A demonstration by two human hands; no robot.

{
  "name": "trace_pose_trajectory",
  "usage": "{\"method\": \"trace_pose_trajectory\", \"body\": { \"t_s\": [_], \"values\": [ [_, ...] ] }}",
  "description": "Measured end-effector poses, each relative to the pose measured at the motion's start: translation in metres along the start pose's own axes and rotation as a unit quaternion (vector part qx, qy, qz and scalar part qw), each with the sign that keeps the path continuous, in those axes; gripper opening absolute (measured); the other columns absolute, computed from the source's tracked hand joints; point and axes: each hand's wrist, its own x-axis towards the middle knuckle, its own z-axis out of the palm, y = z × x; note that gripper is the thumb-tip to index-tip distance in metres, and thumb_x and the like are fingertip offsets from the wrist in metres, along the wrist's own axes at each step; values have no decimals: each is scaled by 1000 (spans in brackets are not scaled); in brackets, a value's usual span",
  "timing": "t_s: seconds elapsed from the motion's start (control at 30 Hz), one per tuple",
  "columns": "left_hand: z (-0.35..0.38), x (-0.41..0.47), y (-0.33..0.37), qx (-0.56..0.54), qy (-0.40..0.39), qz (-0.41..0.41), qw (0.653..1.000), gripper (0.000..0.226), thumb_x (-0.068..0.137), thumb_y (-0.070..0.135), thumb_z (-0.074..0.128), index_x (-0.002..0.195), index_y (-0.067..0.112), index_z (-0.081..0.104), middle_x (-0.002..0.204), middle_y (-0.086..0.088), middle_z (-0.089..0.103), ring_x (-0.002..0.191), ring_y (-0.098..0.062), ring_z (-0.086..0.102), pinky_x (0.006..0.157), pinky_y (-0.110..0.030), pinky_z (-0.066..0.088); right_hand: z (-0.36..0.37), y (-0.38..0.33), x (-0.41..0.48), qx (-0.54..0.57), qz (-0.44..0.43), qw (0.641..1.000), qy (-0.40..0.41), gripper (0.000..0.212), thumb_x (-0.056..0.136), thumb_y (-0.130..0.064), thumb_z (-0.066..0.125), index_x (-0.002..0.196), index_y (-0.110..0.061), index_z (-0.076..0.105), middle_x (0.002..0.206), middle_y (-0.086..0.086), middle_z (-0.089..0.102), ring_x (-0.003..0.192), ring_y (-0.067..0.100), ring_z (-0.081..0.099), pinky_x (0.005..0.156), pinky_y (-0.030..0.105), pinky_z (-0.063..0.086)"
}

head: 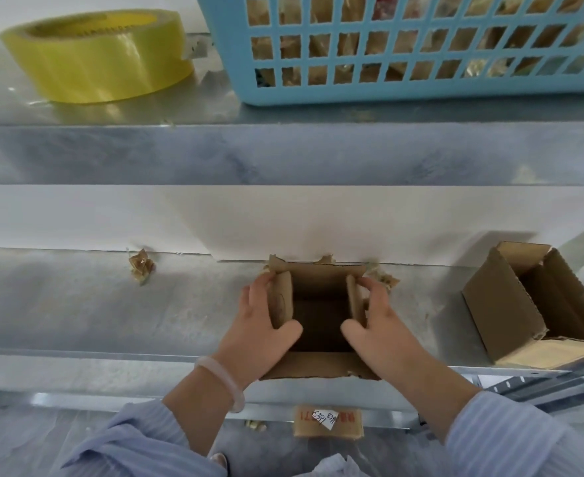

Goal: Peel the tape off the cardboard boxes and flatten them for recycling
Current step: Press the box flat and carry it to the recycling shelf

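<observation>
- Cardboard box point(321, 280), top open, stands on the grey shelf point(111, 304) at picture centre.
- Left hand point(259, 325) pinches the box's 9 o'clock flap point(282, 301), thumb inside, fingers curled outside.
- Right hand point(380, 325) pinches the 3 o'clock flap point(355, 301) likewise.
- Second open box point(500, 304) sits at 3 o'clock, well apart.
- Crumpled tape scrap point(141, 268) lies at 9 o'clock.
- Yellow tape roll point(104, 60) at 11 and blue basket point(386, 87) at 1 rest on the ledge above.

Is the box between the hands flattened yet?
No: the cardboard box stands open and upright on the shelf, the left hand and right hand each gripping a side flap.
</observation>
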Motion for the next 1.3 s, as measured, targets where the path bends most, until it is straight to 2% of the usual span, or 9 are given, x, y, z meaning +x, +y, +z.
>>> {"method": "trace_pose_trajectory", "body": {
  "t_s": [0.13, 0.27, 0.33, 0.47, 0.63, 0.77, 0.97, 1.17, 1.3],
  "values": [
    [-17, -8, -5, -96, -19, 89, 991, 67, 85, 4, 44, 134, 47, 25, 126, 19, 42, 98, 0, 53, 80, -21, 52, -18, 5, -2, 116, -14, 992, 49, 74, 87, -2, 50, 135, -50, 21, 99, -4, 58, 81, 16, 63, 74, 34, 58],
    [-23, -15, -19, -84, -16, 150, 985, 77, 72, 3, 32, 135, 47, 29, 115, 46, 43, 102, 8, 52, 83, -14, 49, -26, 16, -2, 157, -10, 987, 28, 79, 81, 7, 47, 127, -56, 34, 101, -1, 60, 89, 21, 61, 80, 42, 56],
    [-19, -21, -30, -51, -17, 155, 986, 67, 76, 8, 33, 130, 48, 35, 117, 32, 54, 101, 4, 55, 83, -12, 47, -27, 27, -5, 204, -3, 979, -2, 75, 80, 10, 47, 123, -51, 45, 107, 1, 61, 95, 26, 61, 84, 48, 55],
    [-11, -27, -53, 31, -81, 114, 990, 49, 80, 38, 28, 123, 31, 50, 117, 5, 59, 99, -11, 58, 84, -39, 54, -31, 49, -4, 371, 51, 926, -49, 41, 78, -24, 58, 118, -31, 55, 118, 12, 59, 101, 29, 65, 78, 45, 58],
    [-7, -25, -45, 130, -116, 180, 968, 59, 84, 17, 36, 130, 53, 36, 130, 33, 36, 117, 15, 33, 104, -12, 31, -31, 53, 3, 376, 109, 917, -74, 60, 83, -69, 48, 124, -24, 54, 112, 9, 71, 98, 32, 70, 76, 53, 57],
    [-9, -16, -41, 154, -152, 224, 950, 64, 81, 9, 38, 139, 38, 42, 140, 31, 35, 127, 21, 23, 111, -9, 18, -37, 57, 4, 457, 184, 864, -101, 78, 81, -76, 31, 115, -14, 65, 109, 19, 71, 102, 41, 66, 86, 59, 52],
    [1, -11, -58, 196, -189, 249, 929, 54, 87, 34, 43, 141, 39, 43, 146, 29, 31, 131, 14, 19, 112, -10, 13, -35, 66, 5, 256, 169, 944, -124, 26, 91, -16, 65, 116, -15, 63, 98, 1, 75, 91, 18, 71, 71, 31, 55],
    [17, -3, -58, 305, -164, 176, 921, 65, 89, 61, 19, 150, 38, 18, 157, 20, 8, 143, -5, 5, 118, -33, 10, -14, 87, 5, 180, 180, 959, -122, 20, 90, -13, 65, 109, -21, 65, 100, -5, 75, 101, 17, 68, 96, 45, 51],
    [35, 6, -65, 367, -151, 165, 903, 66, 91, 64, 25, 151, 37, 18, 159, 14, 7, 145, -18, 11, 115, -38, 7, -9, 93, 2, 153, 205, 954, -159, 21, 90, -13, 66, 110, -20, 65, 99, -5, 75, 98, 16, 69, 91, 42, 55]
  ]
}}
